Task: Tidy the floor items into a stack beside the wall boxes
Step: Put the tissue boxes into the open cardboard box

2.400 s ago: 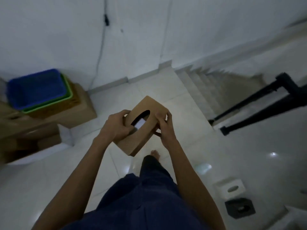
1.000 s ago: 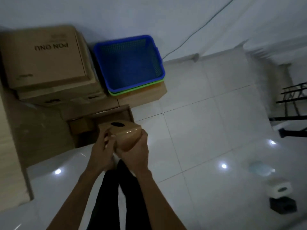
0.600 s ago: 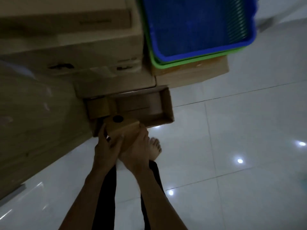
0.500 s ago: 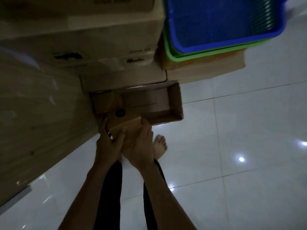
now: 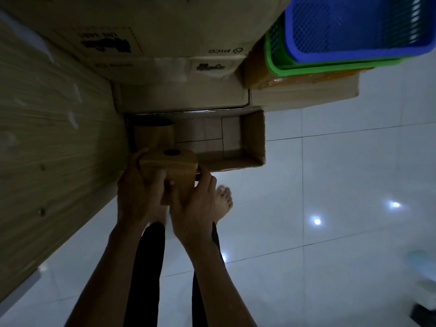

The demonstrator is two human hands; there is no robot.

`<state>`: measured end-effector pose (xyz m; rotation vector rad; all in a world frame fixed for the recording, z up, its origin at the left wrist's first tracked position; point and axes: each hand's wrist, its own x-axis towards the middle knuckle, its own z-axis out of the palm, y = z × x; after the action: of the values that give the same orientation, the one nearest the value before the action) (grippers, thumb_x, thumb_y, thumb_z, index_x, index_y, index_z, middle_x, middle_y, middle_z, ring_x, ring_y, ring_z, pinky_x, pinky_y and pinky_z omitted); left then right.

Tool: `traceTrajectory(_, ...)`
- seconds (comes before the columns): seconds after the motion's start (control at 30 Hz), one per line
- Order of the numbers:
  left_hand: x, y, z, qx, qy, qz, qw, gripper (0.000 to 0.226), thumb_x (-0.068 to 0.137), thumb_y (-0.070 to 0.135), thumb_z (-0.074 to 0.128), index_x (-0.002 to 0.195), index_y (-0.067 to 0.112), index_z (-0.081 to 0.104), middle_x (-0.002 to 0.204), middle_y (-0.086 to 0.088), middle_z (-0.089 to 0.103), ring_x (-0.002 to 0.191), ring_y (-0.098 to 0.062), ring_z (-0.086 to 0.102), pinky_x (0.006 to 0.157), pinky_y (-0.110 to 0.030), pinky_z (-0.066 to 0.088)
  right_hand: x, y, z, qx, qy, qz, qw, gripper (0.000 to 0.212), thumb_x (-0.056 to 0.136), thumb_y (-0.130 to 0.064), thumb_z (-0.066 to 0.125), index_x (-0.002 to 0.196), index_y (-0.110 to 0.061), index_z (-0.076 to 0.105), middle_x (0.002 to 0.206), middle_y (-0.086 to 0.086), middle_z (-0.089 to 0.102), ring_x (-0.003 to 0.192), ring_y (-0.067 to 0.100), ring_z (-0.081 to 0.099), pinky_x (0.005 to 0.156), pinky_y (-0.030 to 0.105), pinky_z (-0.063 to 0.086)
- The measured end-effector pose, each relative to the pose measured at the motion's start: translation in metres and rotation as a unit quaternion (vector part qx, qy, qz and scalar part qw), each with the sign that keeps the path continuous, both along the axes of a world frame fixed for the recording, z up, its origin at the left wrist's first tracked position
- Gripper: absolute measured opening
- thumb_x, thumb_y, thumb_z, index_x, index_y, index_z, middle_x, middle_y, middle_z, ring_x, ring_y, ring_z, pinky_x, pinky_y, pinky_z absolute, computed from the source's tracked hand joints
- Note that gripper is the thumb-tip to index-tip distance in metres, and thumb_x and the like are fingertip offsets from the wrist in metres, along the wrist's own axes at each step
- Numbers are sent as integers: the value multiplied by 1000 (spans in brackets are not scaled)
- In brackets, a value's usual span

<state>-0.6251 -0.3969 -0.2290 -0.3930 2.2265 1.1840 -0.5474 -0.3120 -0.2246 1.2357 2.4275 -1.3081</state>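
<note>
Dim room, glossy white tile floor [image 5: 354, 173] with a few light spots bouncing off it. Up against the far side I've got a pile of cardboard boxes [image 5: 177, 31], and on the right end of it a blue basket [image 5: 354, 53] nested in a green basket [image 5: 276, 64]. A wood-grain panel [image 5: 47, 138] fills the left.

Both hands are clamped on the brown box [image 5: 181, 173], the one with the dark oval hole on top. The left hand [image 5: 138, 197] wraps its left side with the thumb across the front, and the right hand [image 5: 193, 208] grips the right side from below. The box sits at the near left corner of the open carton [image 5: 253, 135] on the floor, just in front of a second brown box [image 5: 153, 138] standing inside it. Can't tell if the two touch. A bare foot [image 5: 223, 199] pokes out just right of the hands.
</note>
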Motion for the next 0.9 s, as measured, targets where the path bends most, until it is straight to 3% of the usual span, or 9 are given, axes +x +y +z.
traceTrajectory(0.07,2,0,2,-7,1,15,1000,70,80,45,56,147,29,43,144,-5,52,126,-26,52,102,-47,48,0,-1,1,18,12,0,1000,59,91,-47,67,135,-11,50,120,3,58,109,-31,27,91,-11,9)
traceTrajectory(0.2,12,2,5,-6,29,34,999,68,81,42,55,146,30,43,140,-1,54,116,-16,53,89,-28,46,0,0,7,107,24,23,994,59,83,-52,69,127,-15,56,110,-4,62,118,-36,13,96,-10,-10)
traceTrajectory(0.3,15,7,6,-16,33,32,999,67,81,43,53,146,28,44,139,-2,55,119,-18,55,93,-36,49,-3,5,9,114,11,4,993,60,85,-62,56,130,-22,53,115,-6,61,94,-16,31,98,-9,-6)
traceTrajectory(0.37,16,10,7,-22,33,32,999,68,81,43,52,147,27,43,140,-3,55,122,-23,55,98,-43,50,-4,9,8,111,8,0,994,61,86,-64,54,133,-25,51,120,-7,58,95,-8,33,97,-10,-2)
traceTrajectory(0.5,12,11,4,-27,40,44,998,70,82,46,52,147,22,44,139,-5,56,120,-22,56,98,-42,49,-9,15,2,64,-18,36,997,61,89,-63,54,138,-26,46,126,-8,53,98,-2,40,88,-11,16)
traceTrajectory(0.6,5,5,-5,-42,29,37,998,73,82,52,48,144,14,47,134,-11,58,118,-27,56,100,-47,48,-18,17,-7,-21,-30,74,997,62,93,-60,55,143,-24,43,132,-4,49,106,7,49,85,4,36)
traceTrajectory(0.7,1,-4,-17,-57,16,35,998,72,85,53,43,138,5,50,123,-19,61,108,-36,60,88,-46,50,-29,15,-14,-69,-26,83,994,61,95,-54,57,144,-21,42,134,2,46,111,16,53,91,38,54)
traceTrajectory(0.8,-6,-10,-24,-49,27,25,998,69,88,52,41,132,1,54,111,-19,61,95,-33,59,75,-33,42,-40,12,-20,-71,-20,80,994,60,97,-53,55,145,-19,43,133,5,48,110,21,54,90,42,54)
traceTrajectory(0.9,-12,-12,-28,-36,38,22,998,62,92,48,46,137,6,51,117,-11,59,99,-21,55,83,-36,43,-48,10,-27,-62,-20,74,995,59,97,-50,54,146,-20,42,131,7,49,109,22,55,88,41,55)
